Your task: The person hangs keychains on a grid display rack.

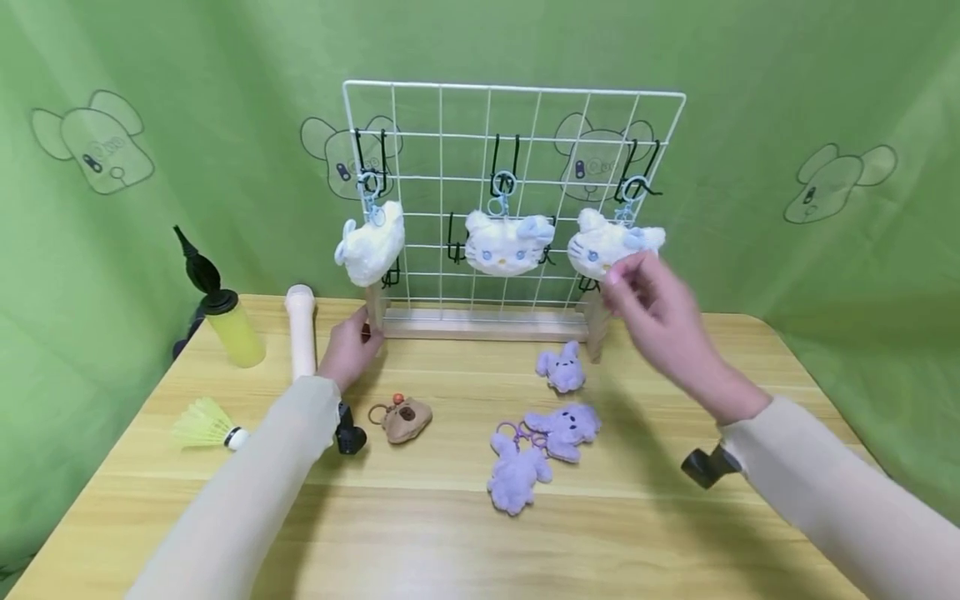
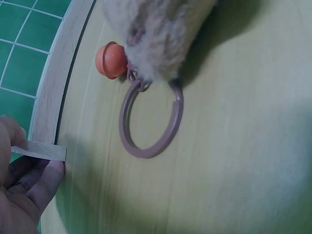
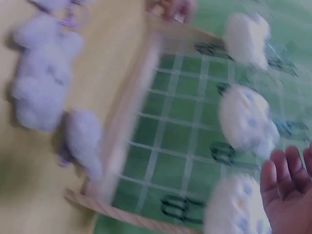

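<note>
A white wire rack [image 1: 487, 177] on a wooden base [image 1: 480, 325] stands at the back, holding three white cat plush keychains on black hooks: left [image 1: 372, 246], middle [image 1: 501, 247] and right [image 1: 596, 247]. The left one is turned sideways. My left hand [image 1: 350, 350] grips the rack's left wooden foot; in the left wrist view the fingers and thumb of this hand [image 2: 29, 190] pinch the wood [image 2: 41, 150]. My right hand [image 1: 663, 321], fingers loosely bent, is at the right plush's lower edge. The right wrist view shows this hand [image 3: 290, 195] beside the plush [image 3: 234, 207]; contact cannot be told.
Purple plush keychains [image 1: 517, 477] lie front right of the rack, a smaller one [image 1: 562, 367] near its right foot. A brown plush keychain [image 1: 406, 419] lies near my left hand. Further left are a white microphone-shaped object [image 1: 302, 329], a yellow bottle [image 1: 238, 333] and a shuttlecock [image 1: 206, 425].
</note>
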The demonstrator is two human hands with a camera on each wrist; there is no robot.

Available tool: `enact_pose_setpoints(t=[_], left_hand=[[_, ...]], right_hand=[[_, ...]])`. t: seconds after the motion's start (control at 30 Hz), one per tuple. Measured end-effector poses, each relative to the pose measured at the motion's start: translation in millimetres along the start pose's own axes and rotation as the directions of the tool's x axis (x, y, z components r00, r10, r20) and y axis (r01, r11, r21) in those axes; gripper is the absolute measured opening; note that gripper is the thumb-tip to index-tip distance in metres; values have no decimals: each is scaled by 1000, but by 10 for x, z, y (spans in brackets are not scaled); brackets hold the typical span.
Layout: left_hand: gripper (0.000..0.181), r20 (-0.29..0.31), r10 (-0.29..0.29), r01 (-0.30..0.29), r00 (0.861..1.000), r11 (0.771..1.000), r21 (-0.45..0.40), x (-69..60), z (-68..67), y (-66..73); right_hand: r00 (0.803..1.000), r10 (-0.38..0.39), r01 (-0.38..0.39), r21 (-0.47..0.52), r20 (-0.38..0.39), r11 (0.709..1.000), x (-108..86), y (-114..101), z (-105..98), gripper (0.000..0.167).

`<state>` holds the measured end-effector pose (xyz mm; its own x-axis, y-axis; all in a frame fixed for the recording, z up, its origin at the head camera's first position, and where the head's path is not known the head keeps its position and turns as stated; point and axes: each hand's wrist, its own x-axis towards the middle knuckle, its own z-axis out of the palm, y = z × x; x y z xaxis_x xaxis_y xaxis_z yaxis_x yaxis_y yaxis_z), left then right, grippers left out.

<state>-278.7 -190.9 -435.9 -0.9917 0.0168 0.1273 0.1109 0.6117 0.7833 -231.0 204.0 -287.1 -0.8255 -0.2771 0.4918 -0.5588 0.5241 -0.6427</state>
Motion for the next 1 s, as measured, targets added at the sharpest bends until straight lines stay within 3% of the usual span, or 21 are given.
enact_pose_setpoints(t=[0.07,0.13,0.3,0.43,0.57,0.67,0.83,1.0], left_hand=[[54,3,-2,2,1000,1000,-1,2,8,0],[54,5,-9,9,1000,1000,-4,1,12,3],[53,1,-8,8,1000,1000,-5,0,9,-4],[54,-1,-6,6,1000,1000,-7,8,9,-15],[54,-2,-8,8,1000,1000,-2,12,11,-17],[54,-7,-5,5,1000,1000,-1,10,13,-14],[53,-16,4,-4,1000,1000,1,9,17,-15],[53,-20,6,-6,1000,1000,4,0,17,-13]], right_hand=[[994,-32,35,-32,101,999,-84,36,150,16],[975,-33,46,-53,220,998,-163,84,308,15],[890,25,9,-74,455,997,-331,257,688,13],[828,34,7,-72,559,997,-437,400,913,9],[790,5,43,-64,614,997,-501,488,1040,9],[774,-4,81,-93,633,992,-527,516,1086,14],[769,-11,158,-174,639,972,-560,512,1118,16],[758,3,169,-201,653,965,-580,498,1134,15]])
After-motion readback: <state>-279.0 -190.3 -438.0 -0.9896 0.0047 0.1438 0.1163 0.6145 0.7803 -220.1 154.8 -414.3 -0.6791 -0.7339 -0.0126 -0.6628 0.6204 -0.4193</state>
